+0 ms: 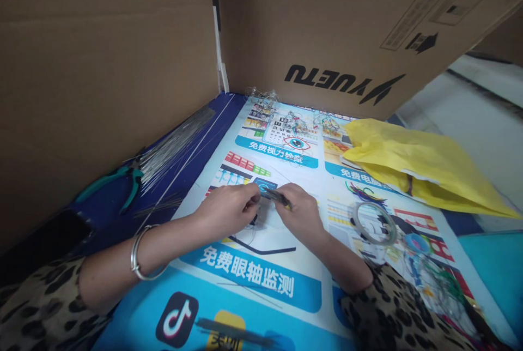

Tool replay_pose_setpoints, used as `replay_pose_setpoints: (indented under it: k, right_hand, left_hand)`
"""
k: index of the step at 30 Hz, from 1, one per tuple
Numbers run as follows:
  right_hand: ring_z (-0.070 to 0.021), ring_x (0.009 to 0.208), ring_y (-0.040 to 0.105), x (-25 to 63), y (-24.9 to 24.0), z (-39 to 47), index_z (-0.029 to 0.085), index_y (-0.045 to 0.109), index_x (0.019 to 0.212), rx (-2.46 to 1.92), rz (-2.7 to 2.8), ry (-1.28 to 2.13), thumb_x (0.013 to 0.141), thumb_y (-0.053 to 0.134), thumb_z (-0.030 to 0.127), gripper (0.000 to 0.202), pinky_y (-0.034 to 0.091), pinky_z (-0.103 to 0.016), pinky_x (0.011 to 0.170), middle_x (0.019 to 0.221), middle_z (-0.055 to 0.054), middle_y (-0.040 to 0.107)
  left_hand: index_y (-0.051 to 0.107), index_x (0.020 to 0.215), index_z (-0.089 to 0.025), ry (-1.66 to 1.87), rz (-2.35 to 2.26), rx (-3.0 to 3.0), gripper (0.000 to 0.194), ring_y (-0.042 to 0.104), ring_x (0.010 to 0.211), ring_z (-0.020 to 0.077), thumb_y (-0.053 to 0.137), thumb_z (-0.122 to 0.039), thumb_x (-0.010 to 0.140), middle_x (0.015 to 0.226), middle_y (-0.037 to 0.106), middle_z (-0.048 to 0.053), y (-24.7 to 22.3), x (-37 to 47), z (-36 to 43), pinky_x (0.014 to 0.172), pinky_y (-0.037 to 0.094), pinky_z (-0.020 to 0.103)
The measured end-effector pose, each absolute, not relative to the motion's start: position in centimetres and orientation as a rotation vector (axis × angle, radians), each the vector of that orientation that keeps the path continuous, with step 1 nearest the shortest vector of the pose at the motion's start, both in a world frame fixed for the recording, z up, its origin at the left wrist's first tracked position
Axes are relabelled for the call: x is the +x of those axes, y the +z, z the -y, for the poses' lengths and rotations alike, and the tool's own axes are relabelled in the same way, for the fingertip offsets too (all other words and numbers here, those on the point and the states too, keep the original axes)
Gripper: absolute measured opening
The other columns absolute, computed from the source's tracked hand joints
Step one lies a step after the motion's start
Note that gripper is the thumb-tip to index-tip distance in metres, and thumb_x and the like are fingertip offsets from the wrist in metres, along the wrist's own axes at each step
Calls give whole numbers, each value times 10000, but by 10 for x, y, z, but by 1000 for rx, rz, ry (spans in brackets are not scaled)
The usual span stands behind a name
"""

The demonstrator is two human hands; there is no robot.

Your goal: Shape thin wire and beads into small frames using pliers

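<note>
1. We see both hands meeting at mid-table over the printed poster (261, 274). The left hand (229, 210) pinches something tiny at its fingertips, too small to identify. The right hand (300, 213) is closed around small pliers (278, 197).
2. The pliers sit between the two hands, just above the poster. Their tip is at the left fingertips.
3. The pliers' long axis runs roughly left-right across the view. The nose points toward the left hand and slightly away from us; the handles are buried in the right palm.
4. Handling, our judgement: the pliers are rigid, light and non-fragile, best gripped at the handles. The pinched piece looks thin and light, likely bendy, easy to drop, so pinch it close to the work point.
5. Nearby: a bundle of straight wires (175, 146) left of the hands, with teal-handled pliers (112, 182) beside it. A coil of clear line (373, 223) lies right of the hands, a yellow bag (420, 168) beyond it, and cardboard walls (102, 67) stand behind.
6. There is a silver bangle (141, 253) on the left wrist.
</note>
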State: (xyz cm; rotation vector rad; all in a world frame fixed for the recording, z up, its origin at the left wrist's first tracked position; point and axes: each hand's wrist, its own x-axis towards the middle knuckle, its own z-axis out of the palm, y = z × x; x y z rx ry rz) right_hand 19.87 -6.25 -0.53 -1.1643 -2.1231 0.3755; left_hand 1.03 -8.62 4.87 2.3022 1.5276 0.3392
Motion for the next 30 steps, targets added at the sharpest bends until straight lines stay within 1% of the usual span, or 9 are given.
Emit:
replay_pose_setpoints:
  k: [4, 7, 10, 12, 16, 20, 24, 27, 30]
  right_hand:
    - [-187, 792, 580, 199, -6, 63, 212, 613, 823, -1186, 2147, 384, 698, 492, 88, 214, 464, -322, 724, 797, -32, 634]
    - [-185, 785, 582, 199, -5, 63, 217, 618, 815, -1200, 2137, 404, 689, 493, 88, 219, 463, -314, 710, 787, -28, 634]
    - [-181, 767, 588, 197, -4, 62, 219, 619, 796, -1212, 2100, 422, 695, 506, 93, 197, 463, -301, 692, 772, -23, 636]
    - [-173, 743, 589, 196, -3, 62, 218, 617, 780, -1235, 2052, 439, 722, 523, 121, 147, 462, -291, 675, 758, -19, 634]
    - [-157, 691, 580, 198, -1, 62, 210, 617, 771, -1301, 1912, 481, 762, 552, 215, 66, 455, -281, 640, 753, -13, 638]
    - [-146, 666, 577, 199, 3, 62, 214, 638, 796, -1340, 1809, 553, 784, 549, 285, 115, 452, -277, 633, 743, -7, 647]
    - [-144, 671, 583, 198, 6, 63, 213, 640, 787, -1329, 1776, 594, 772, 565, 284, 105, 454, -269, 630, 733, -2, 648]
    - [-141, 672, 582, 197, 4, 63, 216, 638, 792, -1305, 1791, 605, 773, 564, 273, 95, 455, -267, 635, 740, 2, 647]
    - [-141, 670, 581, 198, 2, 63, 209, 638, 798, -1297, 1804, 614, 776, 563, 264, 95, 453, -267, 638, 741, 0, 643]
  left_hand:
    - [515, 759, -178, 421, -1372, 2272, 68, 571, 621, 136, 488, -209, 813, 699, 610, -7, 46, 10, 87, 520, 373, 224]
    - [538, 848, -184, 509, -1217, 2223, 95, 591, 714, 129, 443, -181, 859, 796, 632, 1, 38, 8, 87, 603, 435, 232]
    - [547, 907, -192, 540, -1132, 2238, 138, 595, 760, 121, 414, -164, 885, 842, 641, -1, 30, 8, 87, 660, 457, 240]
    - [558, 914, -182, 531, -1093, 2352, 136, 594, 797, 136, 424, -182, 891, 869, 644, 16, 26, 8, 88, 698, 464, 263]
    - [593, 897, -160, 514, -998, 2637, 151, 556, 931, 188, 458, -230, 895, 966, 631, 62, 27, 8, 90, 822, 441, 342]
    - [604, 898, -168, 521, -1000, 2718, 151, 512, 992, 207, 498, -275, 879, 1041, 604, 65, 27, 6, 89, 860, 411, 377]
    - [601, 958, -179, 486, -985, 2700, 148, 498, 1029, 214, 536, -263, 855, 1064, 591, 64, 20, 6, 86, 881, 396, 380]
    - [581, 1016, -189, 465, -1006, 2662, 197, 496, 1036, 219, 563, -274, 839, 1072, 584, 59, 15, 7, 84, 886, 391, 380]
    - [565, 1025, -191, 459, -1028, 2626, 219, 495, 1036, 227, 578, -291, 830, 1069, 583, 52, 13, 7, 83, 878, 391, 379]
